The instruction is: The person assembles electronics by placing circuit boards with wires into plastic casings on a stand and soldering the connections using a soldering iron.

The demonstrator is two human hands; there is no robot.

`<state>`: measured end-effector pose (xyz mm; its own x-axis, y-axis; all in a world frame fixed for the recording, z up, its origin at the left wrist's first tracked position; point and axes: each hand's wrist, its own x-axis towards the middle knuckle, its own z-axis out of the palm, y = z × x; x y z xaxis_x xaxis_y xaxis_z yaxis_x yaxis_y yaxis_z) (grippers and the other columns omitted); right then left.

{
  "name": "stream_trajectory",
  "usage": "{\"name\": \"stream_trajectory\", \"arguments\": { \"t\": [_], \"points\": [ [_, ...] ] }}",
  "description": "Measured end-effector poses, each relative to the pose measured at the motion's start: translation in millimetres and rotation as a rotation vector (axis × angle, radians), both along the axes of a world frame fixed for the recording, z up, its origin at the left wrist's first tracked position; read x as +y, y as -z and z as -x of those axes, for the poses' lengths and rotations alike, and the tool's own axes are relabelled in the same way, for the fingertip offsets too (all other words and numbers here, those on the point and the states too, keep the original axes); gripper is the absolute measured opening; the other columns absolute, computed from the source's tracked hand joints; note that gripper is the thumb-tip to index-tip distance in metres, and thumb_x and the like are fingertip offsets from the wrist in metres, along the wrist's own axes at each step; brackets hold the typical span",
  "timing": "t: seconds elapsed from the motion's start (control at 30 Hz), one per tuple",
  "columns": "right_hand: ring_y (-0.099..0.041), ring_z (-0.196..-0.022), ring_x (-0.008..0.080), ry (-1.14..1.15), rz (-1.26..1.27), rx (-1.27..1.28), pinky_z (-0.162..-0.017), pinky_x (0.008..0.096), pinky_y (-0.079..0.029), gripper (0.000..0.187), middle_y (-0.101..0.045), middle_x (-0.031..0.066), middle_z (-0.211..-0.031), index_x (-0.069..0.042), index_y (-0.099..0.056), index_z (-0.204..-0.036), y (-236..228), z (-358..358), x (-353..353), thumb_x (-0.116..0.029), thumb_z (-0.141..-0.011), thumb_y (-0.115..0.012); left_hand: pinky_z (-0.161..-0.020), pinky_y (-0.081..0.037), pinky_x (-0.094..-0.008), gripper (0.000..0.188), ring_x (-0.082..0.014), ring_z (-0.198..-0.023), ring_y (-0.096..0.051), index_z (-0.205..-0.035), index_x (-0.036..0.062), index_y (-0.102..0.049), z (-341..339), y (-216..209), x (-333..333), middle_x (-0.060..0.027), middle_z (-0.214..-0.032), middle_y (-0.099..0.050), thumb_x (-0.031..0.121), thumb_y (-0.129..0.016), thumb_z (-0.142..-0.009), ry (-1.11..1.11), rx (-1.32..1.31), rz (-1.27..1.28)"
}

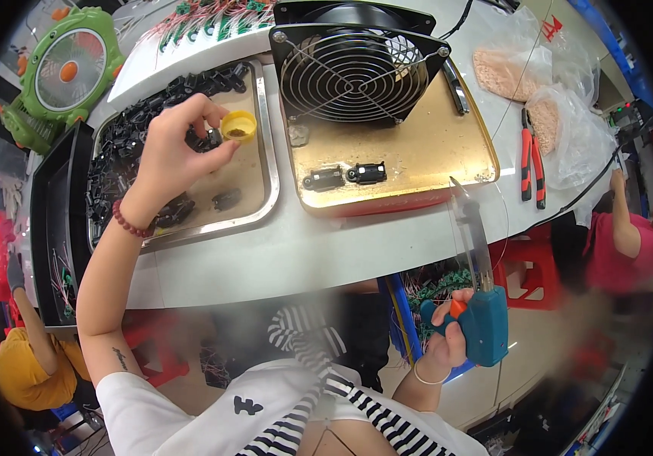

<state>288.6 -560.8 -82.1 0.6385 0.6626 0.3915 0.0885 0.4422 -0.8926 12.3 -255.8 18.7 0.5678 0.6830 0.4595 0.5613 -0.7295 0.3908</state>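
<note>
From where I stand, the left hand (177, 144) has a small yellow cap (239, 126) pinched at its fingertips, over the tray (269, 156); whether the black bit beneath those fingers is held too, I can't tell. The right hand (449, 338) is wrapped round the teal gun (488, 327), a finger by its orange trigger (458, 308), its tip (454, 182) by the gold plate's (429, 144) near right corner. Two black parts (367, 173) lie close together at the plate's near left. I'd hold the cap level so its dark contents stay in, steady the wrist before touching a part, and treat that tip as hot, well clear of fingers.
</note>
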Motion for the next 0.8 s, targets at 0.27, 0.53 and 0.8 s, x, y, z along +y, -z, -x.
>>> {"name": "stream_trajectory", "arguments": {
  "t": [0.27,0.53,0.8],
  "points": [
    [-0.057,-0.063,0.0172,-0.012,0.002,-0.001,-0.057,0.0255,-0.045,0.053,-0.057,0.0196,-0.116,0.007,-0.050,-0.125,0.3,0.7,-2.9,-0.014,-0.079,-0.062,-0.057,-0.045,-0.0268,0.029,-0.0143,-0.061,-0.053,-0.085,0.0037,-0.057,-12.5,17.5,1.6,-0.0048,-0.077,-0.062,0.017,-0.079,-0.073,0.036,-0.029,0.238],
    [-0.057,-0.063,0.0172,0.015,0.008,0.003,-0.057,0.0253,-0.045,0.054,-0.058,0.0195,-0.116,0.008,-0.050,-0.126,3.1,0.7,-4.8,-0.014,-0.078,-0.062,-0.060,-0.046,-0.0284,0.029,-0.0168,-0.066,-0.055,-0.088,0.0036,-0.056,-12.2,13.1,0.5,-0.0071,-0.081,-0.061,0.016,-0.077,-0.073,0.032,-0.029,0.253],
    [-0.057,-0.062,0.0173,-0.003,-0.024,-0.015,-0.055,0.0247,-0.045,0.052,-0.058,0.0200,-0.115,0.008,-0.051,-0.123,-2.3,-2.2,-1.4,-0.015,-0.079,-0.064,-0.069,-0.050,-0.0286,0.021,-0.0151,-0.075,-0.063,-0.094,0.0022,-0.061,23.7,-27.4,62.2,-0.0047,-0.087,-0.066,0.014,-0.069,-0.079,-0.140,0.018,0.087]
  ]
}}
